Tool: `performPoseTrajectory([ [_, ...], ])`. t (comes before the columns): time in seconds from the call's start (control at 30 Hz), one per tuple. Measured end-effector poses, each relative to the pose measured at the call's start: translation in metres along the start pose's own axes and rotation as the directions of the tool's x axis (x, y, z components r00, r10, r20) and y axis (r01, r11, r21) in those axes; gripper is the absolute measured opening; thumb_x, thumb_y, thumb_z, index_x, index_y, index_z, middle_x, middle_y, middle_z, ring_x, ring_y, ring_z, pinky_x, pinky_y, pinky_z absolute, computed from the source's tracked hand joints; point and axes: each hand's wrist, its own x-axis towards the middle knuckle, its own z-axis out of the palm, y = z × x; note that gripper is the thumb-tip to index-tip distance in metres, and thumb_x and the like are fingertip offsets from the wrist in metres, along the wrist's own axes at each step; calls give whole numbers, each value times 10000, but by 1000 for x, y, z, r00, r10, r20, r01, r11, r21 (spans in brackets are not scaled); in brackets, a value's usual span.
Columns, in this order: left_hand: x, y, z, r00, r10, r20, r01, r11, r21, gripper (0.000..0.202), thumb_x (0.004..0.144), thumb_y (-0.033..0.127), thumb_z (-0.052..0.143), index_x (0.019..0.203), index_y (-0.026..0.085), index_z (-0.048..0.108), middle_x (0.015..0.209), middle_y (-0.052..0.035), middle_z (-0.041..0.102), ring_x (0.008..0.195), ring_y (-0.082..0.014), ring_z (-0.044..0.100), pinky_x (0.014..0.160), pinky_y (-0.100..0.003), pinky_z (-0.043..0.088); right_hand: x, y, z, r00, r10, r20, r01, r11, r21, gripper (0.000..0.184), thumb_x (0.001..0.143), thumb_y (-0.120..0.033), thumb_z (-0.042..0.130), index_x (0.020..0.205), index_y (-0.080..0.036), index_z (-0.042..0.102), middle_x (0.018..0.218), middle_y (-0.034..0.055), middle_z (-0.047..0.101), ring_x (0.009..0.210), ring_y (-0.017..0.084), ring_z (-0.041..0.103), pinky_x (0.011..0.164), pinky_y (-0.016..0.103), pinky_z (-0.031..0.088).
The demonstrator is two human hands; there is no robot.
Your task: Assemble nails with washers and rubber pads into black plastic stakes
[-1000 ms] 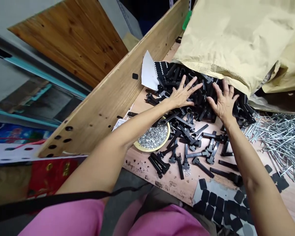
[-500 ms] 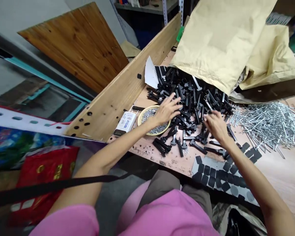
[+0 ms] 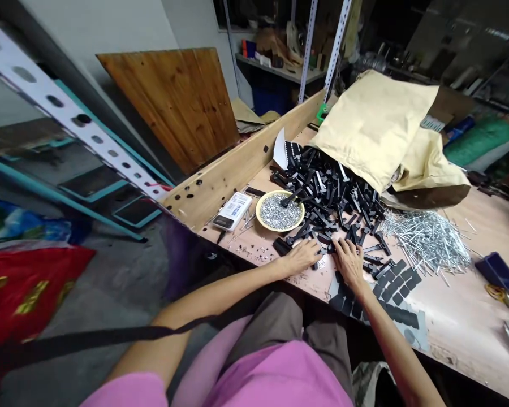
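Note:
A heap of black plastic T-shaped parts [image 3: 331, 189] spills from a tan paper sack [image 3: 375, 124] onto the wooden workbench [image 3: 470, 316]. My left hand [image 3: 303, 255] lies palm down on the near edge of the heap, fingers stretched over a few loose parts. Beside it, my right hand [image 3: 348, 260] also rests flat on the bench, its fingertips touching the black parts. Neither hand grips anything that I can see. A yellow bowl of small silver nuts [image 3: 280, 211] sits just beyond my left hand.
A pile of silver pins [image 3: 424, 237] lies to the right. A sheet of black pads [image 3: 385, 299] lies at the bench's near edge. A white box [image 3: 232, 210] lies left of the bowl, a wooden side board [image 3: 237, 169] runs along the left, and a blue tray [image 3: 496, 270] sits far right.
Both hands have drawn back from the top of the heap near the sack to its near edge by the bench front. The camera has pulled back and lifted, showing more of the room.

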Motion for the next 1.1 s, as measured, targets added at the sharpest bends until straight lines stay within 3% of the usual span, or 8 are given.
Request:
performPoseTrajectory([
  [0.17,1,-7,3,990,133,-52,-134,991,-6,127,839,133,549,753,140,641,815,-75,604,853,-196,487,656,-306,323,23,15,10,992,130,-6,-130,991,-43,394,921,-253,381,1290,-256,518,1306,94,540,1188,285,411,991,491,229],
  [0.4,6,-20,6,970,217,-112,-225,972,-63,86,846,146,554,810,170,628,857,-60,632,797,-165,512,648,-280,363,66,44,0,969,246,34,-245,969,-40,373,892,-267,424,1247,-239,537,1311,126,517,1127,315,444,899,525,319],
  [0.5,3,-22,0,965,121,-235,-181,950,-255,138,879,143,488,891,181,620,920,-69,648,826,-164,550,720,-285,422,66,33,-11,975,221,31,-222,974,53,301,887,-279,447,1127,-197,607,1162,143,594,1012,286,514,809,415,388],
  [0.6,-3,-20,-12,931,-174,-320,-34,833,-553,146,886,222,482,948,178,607,977,-82,652,924,-184,586,819,-306,460,62,7,-20,983,130,131,-158,958,238,276,922,-301,406,987,-171,640,954,98,653,842,206,579,724,294,398],
  [0.67,-9,-15,-20,854,-436,-285,100,673,-733,155,864,269,513,960,184,599,945,-67,660,899,-184,610,818,-306,479,61,-12,-23,968,75,240,-154,932,328,247,919,-307,431,973,-171,631,928,72,668,805,180,601,681,254,395],
  [0.8,-26,-5,-30,598,-799,-62,233,247,-941,246,786,319,584,992,187,573,843,-31,659,716,-146,622,690,-272,513,68,-37,-26,925,42,379,-179,925,334,250,890,-299,498,1094,-178,577,977,55,682,864,187,621,672,244,394],
  [0.93,-50,-3,-34,467,-873,139,126,-90,-988,328,711,325,648,977,166,540,845,-36,670,632,-123,622,621,-251,524,75,-35,-29,941,43,335,-120,970,212,287,896,-239,462,1164,-178,547,994,84,673,906,205,606,699,265,391],
  [1.1,-78,-7,-33,333,-906,261,57,-257,-965,359,661,337,708,919,169,523,828,-4,655,574,-87,613,620,-229,517,84,-10,-22,969,-72,238,62,997,47,253,889,-137,415,1052,-190,600,944,99,646,841,204,577,666,282,370],
])
